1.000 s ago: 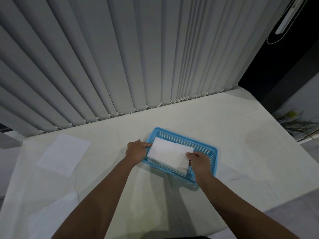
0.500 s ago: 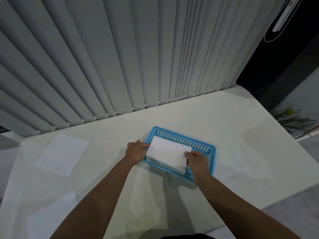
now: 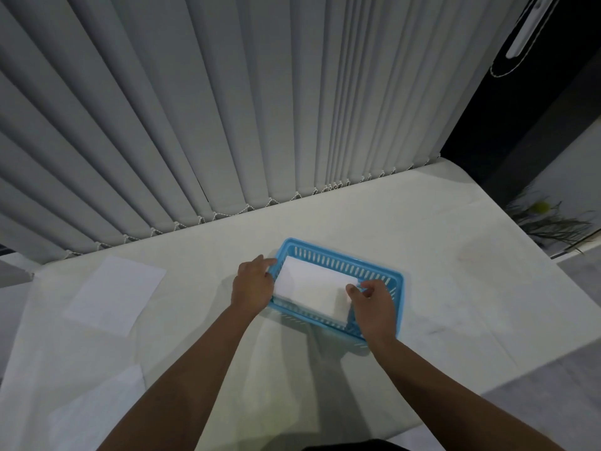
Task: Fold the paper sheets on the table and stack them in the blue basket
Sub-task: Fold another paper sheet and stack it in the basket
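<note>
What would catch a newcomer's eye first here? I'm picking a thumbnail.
The blue basket at the table's centre, the only strong colour, with a folded white paper stack in it. The left hand and right hand flank the stack. Flat sheets lie at left.

Right hand [image 3: 374, 309] hides the blue basket [image 3: 398, 289] near corner.

Dim, cool light; the tabletop [image 3: 422, 229] is brightest. Soft arm shadows fall toward the viewer. Wide-angle distortion bends the blinds [image 3: 195, 109]; mild softness overall.
</note>
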Demonstrator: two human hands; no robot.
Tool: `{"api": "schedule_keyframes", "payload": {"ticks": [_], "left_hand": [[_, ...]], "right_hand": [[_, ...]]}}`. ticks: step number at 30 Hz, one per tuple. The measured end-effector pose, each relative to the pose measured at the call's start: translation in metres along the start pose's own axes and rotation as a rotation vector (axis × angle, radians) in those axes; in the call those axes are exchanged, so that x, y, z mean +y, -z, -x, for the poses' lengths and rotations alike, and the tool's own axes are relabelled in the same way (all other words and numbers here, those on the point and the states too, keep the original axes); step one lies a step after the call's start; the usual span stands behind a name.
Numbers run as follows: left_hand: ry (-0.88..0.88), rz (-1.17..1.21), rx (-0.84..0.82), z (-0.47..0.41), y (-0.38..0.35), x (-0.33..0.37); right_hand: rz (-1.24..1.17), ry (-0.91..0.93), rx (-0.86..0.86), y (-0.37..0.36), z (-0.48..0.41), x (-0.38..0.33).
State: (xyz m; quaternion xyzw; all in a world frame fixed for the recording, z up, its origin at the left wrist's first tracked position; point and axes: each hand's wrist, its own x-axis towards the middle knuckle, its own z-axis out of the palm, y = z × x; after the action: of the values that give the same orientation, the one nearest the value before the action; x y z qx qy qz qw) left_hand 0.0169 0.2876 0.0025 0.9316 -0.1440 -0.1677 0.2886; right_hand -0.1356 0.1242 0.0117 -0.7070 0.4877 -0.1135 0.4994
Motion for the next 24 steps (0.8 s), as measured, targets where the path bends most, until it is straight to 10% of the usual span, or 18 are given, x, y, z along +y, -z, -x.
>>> {"api": "schedule_keyframes", "payload": {"ticks": [5, 10, 19, 24], "left_hand": [[-0.351, -0.320, 0.034, 0.010, -0.011, 0.015], [-0.430, -0.581, -0.181, 0.005, -0.031, 0.004], [-0.459, -0.622, -0.138, 0.001, -0.027, -0.013], [-0.143, -0.106, 0.032, 0.010, -0.023, -0.012]], "right_hand": [[0.606, 0.527, -0.040, -0.003, -0.004, 0.009], [1.018, 0.625, -0.258, -0.016, -0.009, 0.024], [0.988, 0.544, -0.274, -0.006, -0.008, 0.030], [0.682, 0.424, 0.016, 0.020, -0.011, 0.039]]}}
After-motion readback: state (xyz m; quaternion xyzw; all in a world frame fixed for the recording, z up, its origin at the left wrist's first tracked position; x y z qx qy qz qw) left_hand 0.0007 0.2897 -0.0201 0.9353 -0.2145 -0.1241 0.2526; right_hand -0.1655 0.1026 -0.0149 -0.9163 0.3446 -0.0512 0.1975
